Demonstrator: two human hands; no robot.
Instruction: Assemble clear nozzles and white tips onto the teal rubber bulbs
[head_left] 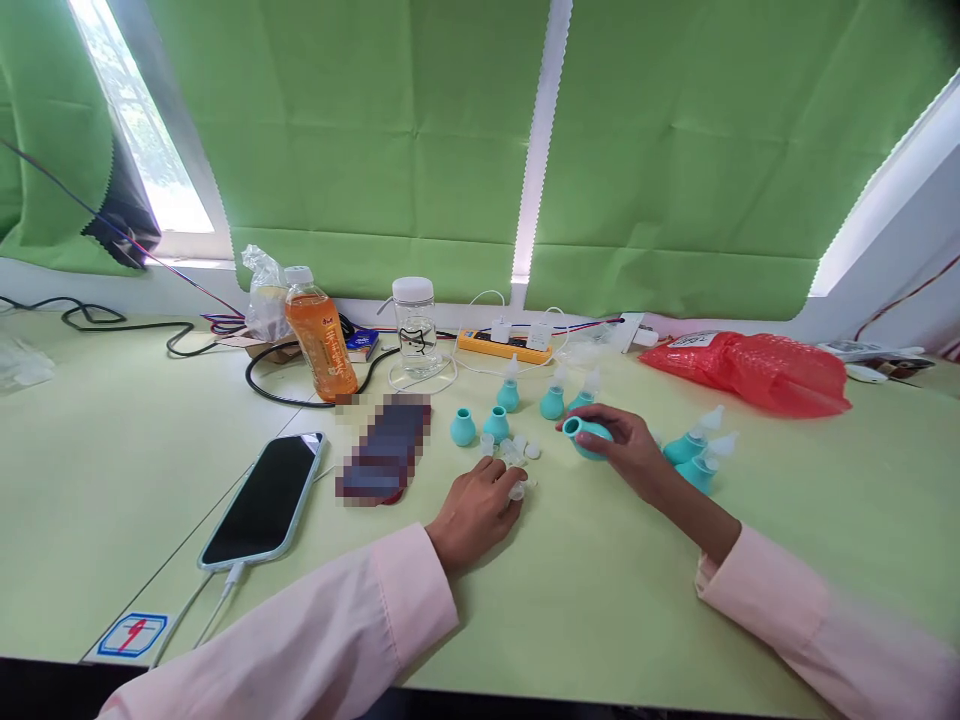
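My right hand point(622, 445) is wrapped round a teal rubber bulb point(589, 440), tilted with its open neck toward the left. On the table, my left hand point(478, 508) has its fingers curled at a small clear plastic piece point(517, 490), which it seems to pinch. Just beyond those fingers lies a loose cluster of small clear plastic pieces point(514, 447). Two bulbs without tips, one of them a teal bulb point(463, 428), stand upright behind the cluster. Several bulbs carry clear pointed nozzles, among them an upright nasal aspirator point(552, 400) and a tilted aspirator point(697, 472) beside my right wrist.
A charging phone point(262, 500) and a blurred dark item point(386, 450) lie to the left. Behind them stand an orange drink bottle point(322, 340) and a clear water bottle point(416, 330). A yellow power strip point(504, 347) and red plastic bag point(750, 372) sit toward the back.
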